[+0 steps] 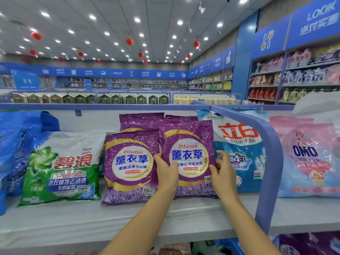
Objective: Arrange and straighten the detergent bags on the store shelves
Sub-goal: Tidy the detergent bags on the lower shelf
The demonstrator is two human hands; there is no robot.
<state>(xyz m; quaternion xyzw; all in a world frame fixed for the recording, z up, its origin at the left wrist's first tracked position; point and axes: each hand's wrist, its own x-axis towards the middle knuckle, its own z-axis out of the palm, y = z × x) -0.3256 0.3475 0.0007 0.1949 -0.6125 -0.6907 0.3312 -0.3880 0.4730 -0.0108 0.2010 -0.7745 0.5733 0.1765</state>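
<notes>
The fingers of the left hand (166, 173) were curled around the left edge of a purple detergent bag (189, 159), with the thumb pressed on its front face near the white round label. The fingers of the right hand (223, 175) were closed on the right edge of the same bag, the thumb on the front near the lower right corner and the other fingertips reaching behind the edge. The bag stood leaning back on the white shelf (92, 218), held between both hands. Just to its left, a second purple bag (129, 164) of the same kind leaned at a slight tilt, its right edge touching the left hand. More purple bags (141, 120) stood behind these two. Left of the purple group lay a green and white bag (62, 170), and beyond it a blue bag (14, 153) at the frame edge. To the right, a light blue and white bag (241, 148) stood touching the held bag, partly behind a curved blue shelf divider (272, 153). Past the divider stood a pink bag (309, 157).
</notes>
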